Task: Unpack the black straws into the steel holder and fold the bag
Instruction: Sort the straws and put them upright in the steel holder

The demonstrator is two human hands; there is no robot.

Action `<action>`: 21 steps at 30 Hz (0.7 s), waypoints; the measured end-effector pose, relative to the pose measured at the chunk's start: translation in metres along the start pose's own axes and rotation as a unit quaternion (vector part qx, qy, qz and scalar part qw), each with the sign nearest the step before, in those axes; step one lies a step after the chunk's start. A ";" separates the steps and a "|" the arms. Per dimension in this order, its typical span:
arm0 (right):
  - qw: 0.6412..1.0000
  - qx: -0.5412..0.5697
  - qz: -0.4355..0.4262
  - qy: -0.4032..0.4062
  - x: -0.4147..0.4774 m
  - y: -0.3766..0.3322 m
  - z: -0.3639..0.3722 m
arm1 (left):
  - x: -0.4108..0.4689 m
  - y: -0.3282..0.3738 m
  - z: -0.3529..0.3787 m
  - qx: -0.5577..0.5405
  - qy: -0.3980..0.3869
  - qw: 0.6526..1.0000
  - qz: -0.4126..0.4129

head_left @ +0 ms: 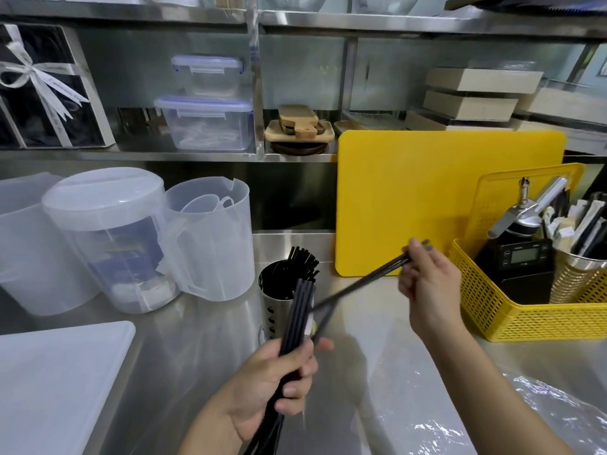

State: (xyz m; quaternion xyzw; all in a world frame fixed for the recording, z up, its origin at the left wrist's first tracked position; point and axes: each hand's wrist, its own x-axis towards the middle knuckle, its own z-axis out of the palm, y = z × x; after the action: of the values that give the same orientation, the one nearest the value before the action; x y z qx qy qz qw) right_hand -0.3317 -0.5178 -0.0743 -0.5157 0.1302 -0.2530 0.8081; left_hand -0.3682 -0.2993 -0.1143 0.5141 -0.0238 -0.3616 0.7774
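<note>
A: Which step is this?

B: Mid-unpacking, I'd say. The left hand has its grip closed round a bundle of black straws, held upright just in front of the steel holder. The right hand pinches a few straws by their far ends, angled out sideways from the bundle.

A: And the holder?

B: It stands on the surface beside the jugs, and a clutch of straws leans at its far rim. It looks to have room left.

A: Next move?

B: Likely tipping those few straws upright and dropping them into the holder's mouth. The bundle crosses the opening, so the left hand may need to shift aside. The holder is tall and narrow, so a knock could topple it.

A: The bag?

B: The bag is clear plastic. It lies crumpled at the near right of the surface, apart from both hands. It isn't folded yet; I'd guess that comes last.

A: Other containers?

B: A yellow basket holds a black digital device and a perforated steel cup of wrapped sticks. A lidded jug has something pale at its bottom. An open jug has smaller cups nested inside. Two clip-lid boxes sit stacked on the shelf.
</note>
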 end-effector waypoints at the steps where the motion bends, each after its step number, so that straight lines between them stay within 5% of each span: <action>1: 0.998 0.002 -0.047 0.036 -0.002 -0.001 -0.002 | 0.001 0.002 -0.001 -0.028 0.030 0.999 0.007; 3: 0.981 -0.061 -0.177 0.054 -0.011 -0.001 -0.001 | 0.003 0.009 -0.003 -0.100 0.083 0.991 0.023; 5: 0.921 -0.188 -0.341 -0.014 -0.028 0.003 0.005 | 0.008 0.017 -0.001 -0.167 0.115 0.979 0.028; 7: 0.809 -0.322 -0.475 -0.130 -0.044 0.012 0.016 | 0.012 0.024 0.004 -0.188 0.137 0.972 0.037; 9: 0.656 -0.444 -0.568 -0.224 -0.054 0.029 0.023 | 0.015 0.031 0.011 -0.194 0.129 0.972 0.040; 11: 0.566 -0.454 -0.623 -0.293 -0.064 0.049 0.023 | 0.015 0.036 0.012 -0.191 0.106 0.975 0.029; 14: 0.557 -0.379 -0.665 -0.322 -0.071 0.068 0.016 | 0.016 0.039 0.003 -0.230 0.100 0.966 0.054; 18: 0.532 -0.411 -0.632 -0.387 -0.067 0.073 0.011 | 0.019 0.038 -0.007 -0.218 0.100 0.967 0.082; 20: 0.571 -0.436 -0.563 -0.409 -0.063 0.074 0.005 | 0.020 0.040 -0.010 -0.201 0.093 0.970 0.095; 21: 0.625 -0.436 -0.512 -0.397 -0.064 0.074 0.003 | 0.020 0.041 -0.010 -0.186 0.091 0.973 0.105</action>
State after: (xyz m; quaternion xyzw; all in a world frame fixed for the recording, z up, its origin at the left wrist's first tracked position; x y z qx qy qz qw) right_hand -0.3632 -0.4555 -0.1430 -0.8416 -0.3934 -0.3100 0.2021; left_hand -0.3273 -0.2941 -0.0922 0.3858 0.0610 -0.2276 0.8920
